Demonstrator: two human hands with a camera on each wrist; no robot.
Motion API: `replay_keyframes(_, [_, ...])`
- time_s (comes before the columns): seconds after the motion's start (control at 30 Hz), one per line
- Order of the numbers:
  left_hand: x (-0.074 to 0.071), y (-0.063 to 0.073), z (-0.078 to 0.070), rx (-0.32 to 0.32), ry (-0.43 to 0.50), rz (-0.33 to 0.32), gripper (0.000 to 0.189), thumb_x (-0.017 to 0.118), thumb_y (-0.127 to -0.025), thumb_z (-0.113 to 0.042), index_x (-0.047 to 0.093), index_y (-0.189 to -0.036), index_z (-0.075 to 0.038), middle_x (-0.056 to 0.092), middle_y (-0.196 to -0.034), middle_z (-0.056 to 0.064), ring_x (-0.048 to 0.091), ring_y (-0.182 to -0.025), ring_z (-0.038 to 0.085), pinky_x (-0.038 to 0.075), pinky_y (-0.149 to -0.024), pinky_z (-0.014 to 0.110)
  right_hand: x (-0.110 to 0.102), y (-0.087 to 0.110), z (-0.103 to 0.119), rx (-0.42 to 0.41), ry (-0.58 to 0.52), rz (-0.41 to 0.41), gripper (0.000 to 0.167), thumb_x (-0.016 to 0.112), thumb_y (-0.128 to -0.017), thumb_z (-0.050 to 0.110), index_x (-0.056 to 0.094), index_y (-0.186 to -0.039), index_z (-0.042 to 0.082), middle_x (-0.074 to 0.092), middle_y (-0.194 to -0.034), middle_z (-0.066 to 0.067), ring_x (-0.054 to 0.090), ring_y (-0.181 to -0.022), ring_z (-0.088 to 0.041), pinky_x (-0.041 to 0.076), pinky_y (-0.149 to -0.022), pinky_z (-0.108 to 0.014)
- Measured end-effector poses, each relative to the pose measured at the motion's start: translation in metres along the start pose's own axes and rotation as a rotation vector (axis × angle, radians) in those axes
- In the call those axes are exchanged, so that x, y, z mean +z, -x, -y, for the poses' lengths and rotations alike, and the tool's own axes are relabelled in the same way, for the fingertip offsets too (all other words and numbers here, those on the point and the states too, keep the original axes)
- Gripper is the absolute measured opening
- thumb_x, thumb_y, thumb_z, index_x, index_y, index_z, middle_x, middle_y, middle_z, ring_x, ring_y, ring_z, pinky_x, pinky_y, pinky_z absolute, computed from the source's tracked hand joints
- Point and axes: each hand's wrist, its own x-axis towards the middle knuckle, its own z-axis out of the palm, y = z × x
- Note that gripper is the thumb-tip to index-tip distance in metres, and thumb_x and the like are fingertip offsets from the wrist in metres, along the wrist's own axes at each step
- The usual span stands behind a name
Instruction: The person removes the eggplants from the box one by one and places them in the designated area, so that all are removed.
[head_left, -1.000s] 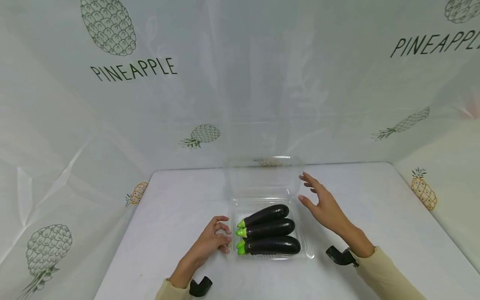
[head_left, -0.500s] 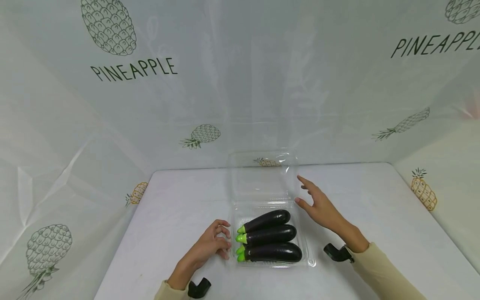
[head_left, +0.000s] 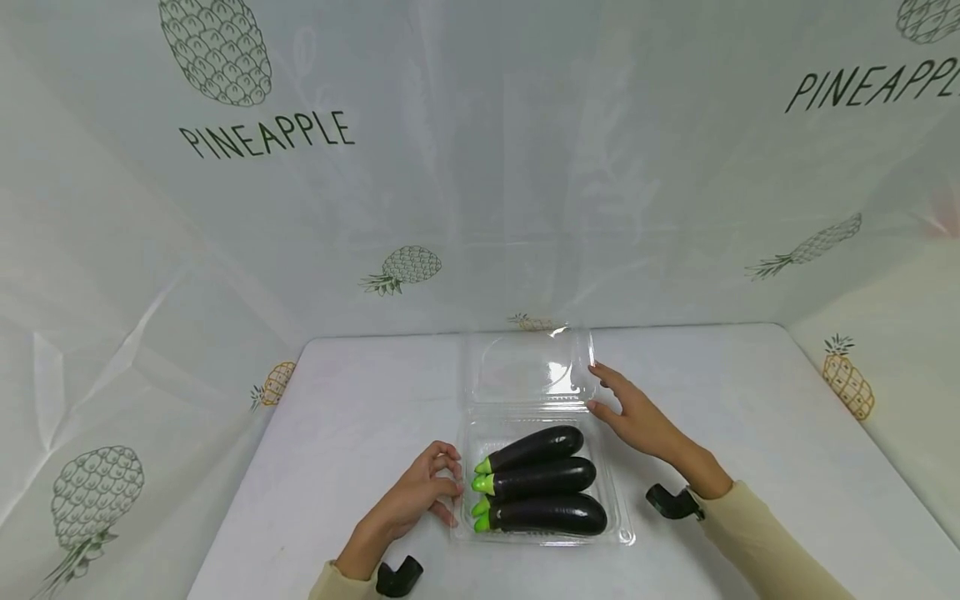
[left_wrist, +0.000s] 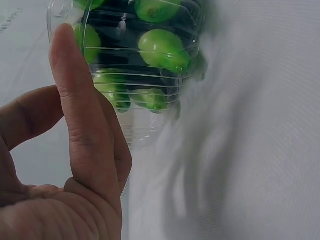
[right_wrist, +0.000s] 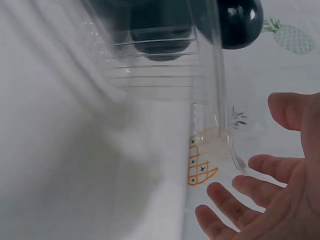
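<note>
Three dark eggplants (head_left: 545,476) with green caps (left_wrist: 163,49) lie side by side in a clear plastic clamshell container (head_left: 619,508). Its clear lid (head_left: 517,367) stands folded back on the far side. My left hand (head_left: 414,490) is at the container's left rim, fingers loosely bent, fingertips at the edge. In the left wrist view one finger extends straight along the container's end wall. My right hand (head_left: 643,421) reaches the lid's right edge near the hinge, fingers extended and thumb apart. The right wrist view shows that hand (right_wrist: 280,195) with spread fingers beside the clear plastic edge.
The container rests on a white-covered table (head_left: 360,400). Behind it hangs a pale sheet (head_left: 510,183) printed with pineapples. Black wrist-camera mounts (head_left: 673,502) stick out below both wrists.
The container with the eggplants has slid a little towards me. Its lid has risen slightly, then tipped lower. My right hand has moved left and slightly nearer; my left hand has barely moved.
</note>
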Motion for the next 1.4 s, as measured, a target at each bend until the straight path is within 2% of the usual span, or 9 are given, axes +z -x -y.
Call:
replay_keyframes(0.27, [-0.001, -0.001, 0.0, 0.012, 0.017, 0.024, 0.043, 0.063, -0.093, 0.004, 0.036, -0.126, 0.0, 0.049, -0.102, 0.008, 0.06, -0.077, 0.019, 0.062, -0.051, 0.031, 0.001, -0.003, -0.004, -0.005, -0.012, 0.053, 0.062, 0.059, -0.109, 0.019, 0.034, -0.157, -0.011, 0.03, -0.165, -0.034, 0.048, -0.138, -0.057, 0.041, -0.113, -0.073])
replay_keyframes(0.4, [-0.002, 0.0, 0.001, 0.005, 0.026, 0.048, 0.041, 0.062, -0.093, 0.006, 0.036, -0.124, 0.001, 0.049, -0.102, 0.008, 0.061, -0.077, 0.019, 0.063, -0.052, 0.031, 0.001, -0.004, -0.004, 0.022, -0.014, 0.076, 0.063, 0.058, -0.11, 0.023, 0.034, -0.157, -0.01, 0.031, -0.164, -0.034, 0.047, -0.139, -0.056, 0.041, -0.113, -0.073])
replay_keyframes(0.63, [-0.002, 0.004, 0.002, 0.002, 0.048, 0.076, 0.04, 0.061, -0.093, 0.005, 0.036, -0.123, 0.0, 0.048, -0.102, 0.007, 0.06, -0.079, 0.018, 0.063, -0.052, 0.031, 0.007, -0.001, -0.008, 0.057, -0.025, 0.134, 0.063, 0.055, -0.111, 0.025, 0.033, -0.157, -0.012, 0.032, -0.163, -0.037, 0.036, -0.147, -0.058, 0.032, -0.119, -0.073])
replay_keyframes(0.8, [-0.002, 0.003, 0.004, 0.001, 0.06, 0.079, 0.039, 0.061, -0.094, 0.006, 0.036, -0.123, 0.0, 0.047, -0.102, 0.007, 0.06, -0.079, 0.018, 0.063, -0.053, 0.031, 0.007, 0.003, -0.003, 0.029, 0.06, 0.118, 0.061, 0.057, -0.11, 0.024, 0.037, -0.156, -0.01, 0.035, -0.16, -0.038, 0.035, -0.146, -0.06, 0.034, -0.117, -0.076])
replay_keyframes(0.93, [-0.001, 0.003, 0.004, -0.001, 0.06, 0.076, 0.039, 0.061, -0.094, 0.006, 0.036, -0.123, 0.0, 0.047, -0.102, 0.007, 0.061, -0.079, 0.018, 0.063, -0.053, 0.031, 0.003, 0.008, 0.01, -0.028, 0.151, 0.056, 0.056, 0.063, -0.107, 0.024, 0.048, -0.152, -0.005, 0.043, -0.156, -0.034, 0.044, -0.14, -0.057, 0.041, -0.111, -0.075])
replay_keyframes(1.07, [0.0, 0.001, 0.003, -0.003, 0.062, 0.062, 0.038, 0.062, -0.094, 0.006, 0.037, -0.122, -0.001, 0.047, -0.101, 0.006, 0.061, -0.079, 0.018, 0.063, -0.054, 0.031, 0.001, 0.015, 0.028, -0.13, 0.195, 0.018, 0.05, 0.07, -0.103, 0.021, 0.058, -0.146, 0.0, 0.052, -0.151, -0.026, 0.051, -0.136, -0.051, 0.046, -0.108, -0.072])
replay_keyframes(1.23, [0.001, 0.0, 0.002, 0.004, 0.066, 0.055, 0.037, 0.061, -0.094, 0.007, 0.036, -0.121, -0.001, 0.046, -0.1, 0.006, 0.06, -0.08, 0.018, 0.063, -0.054, 0.03, 0.001, 0.027, 0.046, -0.267, 0.257, 0.023, 0.05, 0.078, -0.097, 0.021, 0.062, -0.142, 0.005, 0.06, -0.145, -0.017, 0.057, -0.131, -0.042, 0.051, -0.105, -0.066])
replay_keyframes(1.4, [0.002, -0.002, 0.002, 0.012, 0.071, 0.058, 0.037, 0.06, -0.095, 0.008, 0.035, -0.121, -0.001, 0.045, -0.1, 0.006, 0.06, -0.081, 0.017, 0.063, -0.054, 0.031, 0.002, 0.041, 0.056, -0.371, 0.329, 0.019, 0.049, 0.082, -0.094, 0.029, 0.067, -0.137, 0.01, 0.065, -0.138, -0.004, 0.06, -0.127, -0.03, 0.054, -0.104, -0.057])
